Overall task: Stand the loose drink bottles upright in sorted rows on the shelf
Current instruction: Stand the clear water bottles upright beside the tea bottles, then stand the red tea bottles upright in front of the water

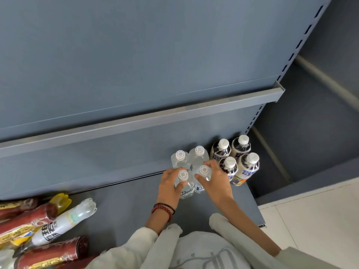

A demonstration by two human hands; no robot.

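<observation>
I hold my left hand [171, 188] around one clear water bottle [184, 183]; right hand [215, 179] around its neighbour [203, 176] — loose bottles [64, 222] lie near-left, axes flat, nearer my left.

Above my working level, an upper shelf [136, 65] stands bare behind its pale grey front rail [147, 118]. A slotted upright [303, 41] bounds it; pale floor tiles [314, 220] lie lower right.
</observation>
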